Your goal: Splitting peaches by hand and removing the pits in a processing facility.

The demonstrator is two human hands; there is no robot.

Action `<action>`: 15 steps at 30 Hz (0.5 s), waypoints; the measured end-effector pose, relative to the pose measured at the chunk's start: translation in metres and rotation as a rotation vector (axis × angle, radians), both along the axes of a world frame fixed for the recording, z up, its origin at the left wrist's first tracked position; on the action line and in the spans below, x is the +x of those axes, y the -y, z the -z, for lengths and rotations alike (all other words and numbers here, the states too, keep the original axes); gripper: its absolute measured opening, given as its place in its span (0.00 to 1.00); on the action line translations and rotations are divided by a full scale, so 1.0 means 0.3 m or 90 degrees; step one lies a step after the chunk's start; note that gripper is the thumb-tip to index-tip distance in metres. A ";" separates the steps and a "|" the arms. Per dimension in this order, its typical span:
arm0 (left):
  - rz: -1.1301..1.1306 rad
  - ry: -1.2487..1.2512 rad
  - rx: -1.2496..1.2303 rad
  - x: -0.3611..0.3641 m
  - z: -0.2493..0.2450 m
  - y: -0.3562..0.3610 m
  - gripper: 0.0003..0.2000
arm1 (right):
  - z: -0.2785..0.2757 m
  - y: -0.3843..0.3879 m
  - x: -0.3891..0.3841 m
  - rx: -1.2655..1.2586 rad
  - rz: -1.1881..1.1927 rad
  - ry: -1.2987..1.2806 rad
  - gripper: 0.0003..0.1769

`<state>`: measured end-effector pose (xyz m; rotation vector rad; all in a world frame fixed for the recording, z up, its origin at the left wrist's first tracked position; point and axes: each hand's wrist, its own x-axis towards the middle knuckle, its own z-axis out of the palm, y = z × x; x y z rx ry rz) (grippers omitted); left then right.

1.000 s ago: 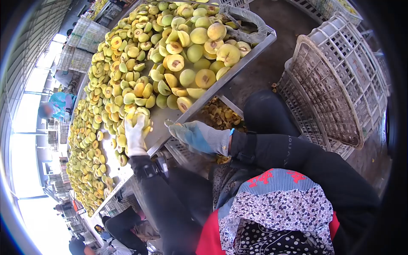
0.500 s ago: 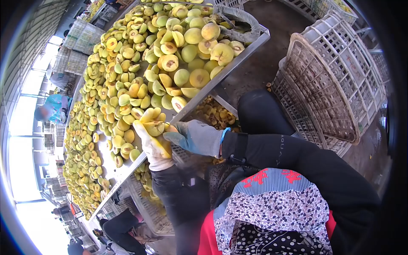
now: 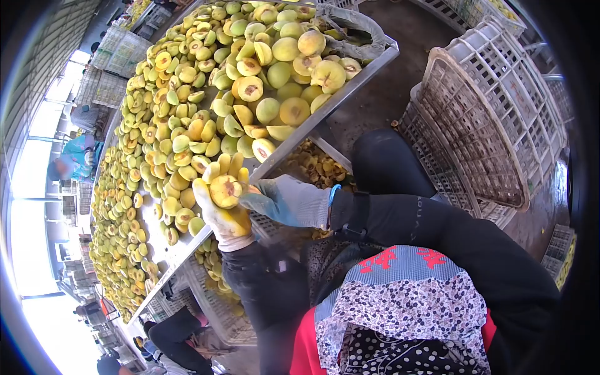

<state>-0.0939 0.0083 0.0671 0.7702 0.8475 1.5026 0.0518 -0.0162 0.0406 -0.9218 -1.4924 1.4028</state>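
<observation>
My left hand [image 3: 226, 219], in a whitish glove stained yellow, cups a peach half [image 3: 225, 191] with its cut face turned up. A brown hollow or bit of stone shows in that face. Beside it my right hand [image 3: 284, 199], in a grey and blue glove, is closed with its fingertips at the fruit's right edge. What sits inside those fingers is hidden. Both hands are over the near edge of a metal table [image 3: 325, 106], where many green-yellow peach halves [image 3: 187, 144] are piled.
Large dirty plastic crates [image 3: 475, 119] stand at the right. Under the table are a crate [image 3: 212, 306] and a heap of orange-brown scraps [image 3: 312, 164]. A person in teal [image 3: 78, 157] is across the table; another person's dark-clad leg [image 3: 178, 340] shows lower left.
My left hand has opened its fingers and turned the peach, so a round cut face now shows upward. The right hand stays nearly in place beside it.
</observation>
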 end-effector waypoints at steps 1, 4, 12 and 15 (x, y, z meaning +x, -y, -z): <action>0.019 0.009 0.001 0.011 -0.004 0.004 0.27 | 0.012 0.006 -0.009 0.001 0.006 -0.014 0.25; 0.018 -0.034 0.018 0.033 -0.005 0.017 0.23 | -0.072 0.009 0.030 -0.099 -0.032 0.007 0.27; -0.008 -0.138 0.063 0.026 0.026 0.029 0.21 | -0.018 0.013 0.003 -0.149 -0.069 -0.068 0.30; 0.028 -0.103 0.066 0.014 0.026 0.036 0.20 | -0.001 0.021 -0.032 -0.311 -0.155 -0.218 0.30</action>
